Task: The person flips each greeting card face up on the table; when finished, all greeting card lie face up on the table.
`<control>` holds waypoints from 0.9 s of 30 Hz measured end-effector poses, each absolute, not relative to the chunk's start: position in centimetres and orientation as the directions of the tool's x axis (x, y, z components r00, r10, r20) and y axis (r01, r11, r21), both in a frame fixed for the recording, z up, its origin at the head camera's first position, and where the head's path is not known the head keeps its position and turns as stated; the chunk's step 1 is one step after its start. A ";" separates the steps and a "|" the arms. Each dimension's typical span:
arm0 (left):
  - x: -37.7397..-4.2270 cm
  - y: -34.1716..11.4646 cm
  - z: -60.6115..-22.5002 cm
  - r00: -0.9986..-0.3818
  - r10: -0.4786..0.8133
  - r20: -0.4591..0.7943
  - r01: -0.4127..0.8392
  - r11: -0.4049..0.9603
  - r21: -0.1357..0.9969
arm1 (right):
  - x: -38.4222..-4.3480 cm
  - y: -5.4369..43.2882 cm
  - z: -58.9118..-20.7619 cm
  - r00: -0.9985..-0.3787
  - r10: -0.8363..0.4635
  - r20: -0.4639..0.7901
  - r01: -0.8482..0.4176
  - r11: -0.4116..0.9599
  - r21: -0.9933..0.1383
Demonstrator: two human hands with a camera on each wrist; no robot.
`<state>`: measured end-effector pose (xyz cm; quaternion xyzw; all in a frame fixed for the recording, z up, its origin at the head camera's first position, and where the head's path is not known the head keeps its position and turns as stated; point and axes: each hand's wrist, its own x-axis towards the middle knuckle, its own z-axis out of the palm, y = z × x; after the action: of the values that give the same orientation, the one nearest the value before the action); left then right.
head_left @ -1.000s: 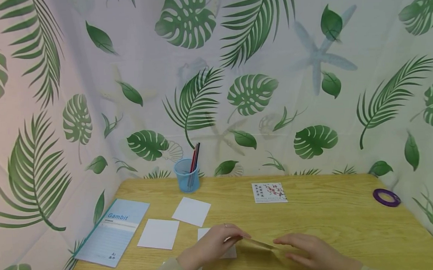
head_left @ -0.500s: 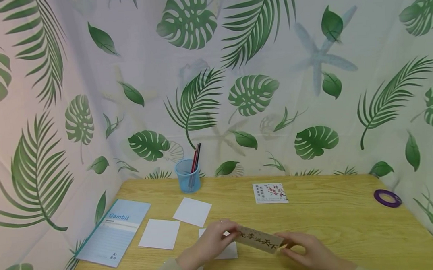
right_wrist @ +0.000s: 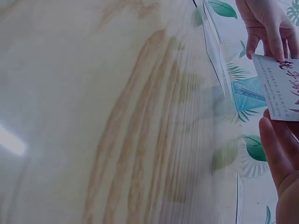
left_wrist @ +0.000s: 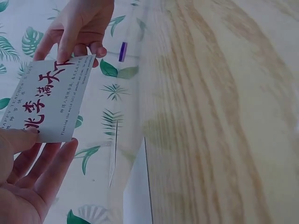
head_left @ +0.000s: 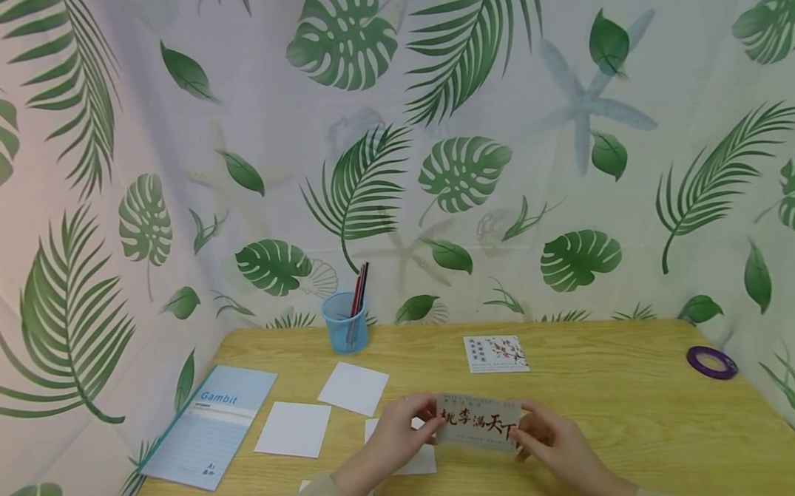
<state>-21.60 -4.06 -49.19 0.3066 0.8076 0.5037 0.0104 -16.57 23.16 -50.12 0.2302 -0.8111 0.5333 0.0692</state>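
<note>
Between both hands, above the table, is a white greeting card (head_left: 480, 424) with dark red Chinese characters, its printed face toward the head camera. My left hand (head_left: 397, 434) pinches its left edge, thumb on the printed side. The right end is pinched by my right hand (head_left: 561, 442). In the left wrist view the same card (left_wrist: 52, 100) shows smaller lines of print around the large characters. A white card (head_left: 417, 465) lies on the table partly behind my left hand, and another card at the bottom edge is mostly covered by my left sleeve.
Two white square cards, one nearer (head_left: 292, 430) and one farther (head_left: 353, 388), lie left of the hands. A blue notebook (head_left: 208, 426) is at far left. At the back stand a blue pen cup (head_left: 345, 328) and a flat printed card (head_left: 496, 355); purple tape (head_left: 711, 363) lies far right.
The card has turned from nearly edge-on to face the head camera and now lies more level. My right hand has closed its fingers on the card's right end; both hands rose slightly.
</note>
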 end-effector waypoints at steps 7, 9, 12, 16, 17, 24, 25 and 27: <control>-21.6 -3.7 -49.1 -0.875 0.407 0.260 0.385 0.261 0.885 | -17.1 22.3 -49.9 -0.961 -0.135 0.240 -0.273 0.339 -0.900; -21.6 -3.6 -49.0 -0.888 0.380 0.260 0.371 0.256 0.893 | -17.3 22.0 -49.9 -0.972 -0.086 0.219 -0.236 0.333 -0.913; -21.7 -3.6 -48.9 -0.906 0.343 0.248 0.342 0.247 0.907 | -17.5 21.7 -49.9 -0.975 -0.044 0.216 -0.218 0.321 -0.922; -21.9 -3.8 -48.7 -0.928 0.292 0.233 0.306 0.236 0.923 | -18.0 21.3 -49.7 -0.973 -0.022 0.230 -0.226 0.292 -0.929; -21.9 -3.8 -48.6 -0.933 0.276 0.229 0.297 0.235 0.925 | -18.1 21.2 -49.6 -0.973 -0.016 0.229 -0.224 0.282 -0.933; -22.1 -3.7 -48.0 -0.958 0.190 0.214 0.251 0.194 0.948 | -18.8 20.5 -49.3 -0.961 0.038 0.275 -0.259 0.236 -0.937; -22.1 -3.6 -48.0 -0.960 0.180 0.215 0.249 0.189 0.950 | -18.9 20.4 -49.3 -0.956 0.041 0.291 -0.274 0.232 -0.933; -22.2 -3.6 -48.0 -0.962 0.161 0.222 0.249 0.174 0.953 | -19.1 20.2 -49.4 -0.947 0.049 0.316 -0.298 0.223 -0.928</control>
<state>-22.23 -3.60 -48.04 0.1340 0.7653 0.6286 -0.0353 -19.11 20.24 -49.38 0.0808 -0.7693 0.6180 0.1405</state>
